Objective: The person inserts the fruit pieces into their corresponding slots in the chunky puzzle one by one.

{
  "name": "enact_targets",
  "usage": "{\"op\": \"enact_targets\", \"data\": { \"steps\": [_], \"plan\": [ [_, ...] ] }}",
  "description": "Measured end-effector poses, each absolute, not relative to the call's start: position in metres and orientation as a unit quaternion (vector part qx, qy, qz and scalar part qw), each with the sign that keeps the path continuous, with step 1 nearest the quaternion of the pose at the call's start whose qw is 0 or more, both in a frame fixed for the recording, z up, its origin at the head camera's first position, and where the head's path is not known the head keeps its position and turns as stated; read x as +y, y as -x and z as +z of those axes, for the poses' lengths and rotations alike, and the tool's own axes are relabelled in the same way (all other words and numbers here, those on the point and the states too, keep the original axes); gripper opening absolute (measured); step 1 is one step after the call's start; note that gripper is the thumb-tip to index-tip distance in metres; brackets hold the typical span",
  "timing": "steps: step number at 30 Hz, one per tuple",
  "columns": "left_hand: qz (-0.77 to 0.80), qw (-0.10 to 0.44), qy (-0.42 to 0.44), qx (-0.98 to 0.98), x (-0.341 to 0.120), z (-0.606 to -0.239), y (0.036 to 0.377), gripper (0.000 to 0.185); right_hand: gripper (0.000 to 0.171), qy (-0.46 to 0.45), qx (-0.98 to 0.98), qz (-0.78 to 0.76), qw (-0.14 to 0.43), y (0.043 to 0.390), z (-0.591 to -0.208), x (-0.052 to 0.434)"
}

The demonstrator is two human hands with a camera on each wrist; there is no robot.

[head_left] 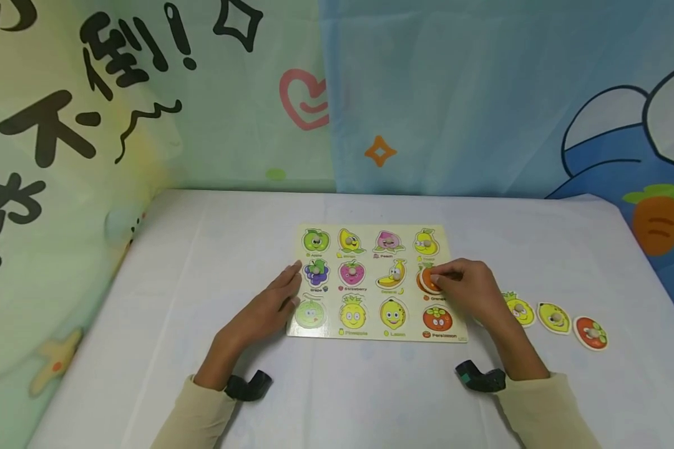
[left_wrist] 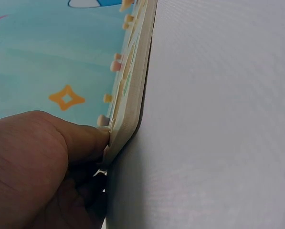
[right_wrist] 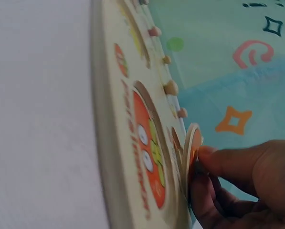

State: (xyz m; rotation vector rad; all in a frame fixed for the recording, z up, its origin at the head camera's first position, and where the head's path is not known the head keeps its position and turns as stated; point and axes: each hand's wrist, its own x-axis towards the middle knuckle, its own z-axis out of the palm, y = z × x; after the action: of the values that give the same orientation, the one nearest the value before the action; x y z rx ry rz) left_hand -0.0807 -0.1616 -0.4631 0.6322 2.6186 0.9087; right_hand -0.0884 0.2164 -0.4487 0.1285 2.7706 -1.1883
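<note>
— White cloth on the table (head_left: pixel 163 299); wooden fruit puzzle board (head_left: pixel 407 234) lies flat at its middle?
— Yes. Left hand (head_left: pixel 269 308), fingers straight, rests against the board's left edge.
— Right hand (head_left: pixel 472 290)?
— Pinches the orange piece (head_left: pixel 427 279) — tilted over its slot, board's right column.

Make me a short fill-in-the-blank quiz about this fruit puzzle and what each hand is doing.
1. The right hand pinches the ____ piece over the puzzle board.
2. The left hand rests on the board's ____ edge.
3. ____ loose pieces lie on the table right of the board.

Missing words: orange; left; three
</note>
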Motion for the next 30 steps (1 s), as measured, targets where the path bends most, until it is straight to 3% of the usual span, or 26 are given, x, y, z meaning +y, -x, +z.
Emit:
{"op": "enact_targets", "data": {
  "steps": [30],
  "plan": [
    [0.31, 0.148, -0.222, 0.912, -0.161, -0.463, 0.082, 0.055, 0.016, -0.034, 0.95, -0.309, 0.039, 0.087, -0.444, 0.196]
  ]
}}
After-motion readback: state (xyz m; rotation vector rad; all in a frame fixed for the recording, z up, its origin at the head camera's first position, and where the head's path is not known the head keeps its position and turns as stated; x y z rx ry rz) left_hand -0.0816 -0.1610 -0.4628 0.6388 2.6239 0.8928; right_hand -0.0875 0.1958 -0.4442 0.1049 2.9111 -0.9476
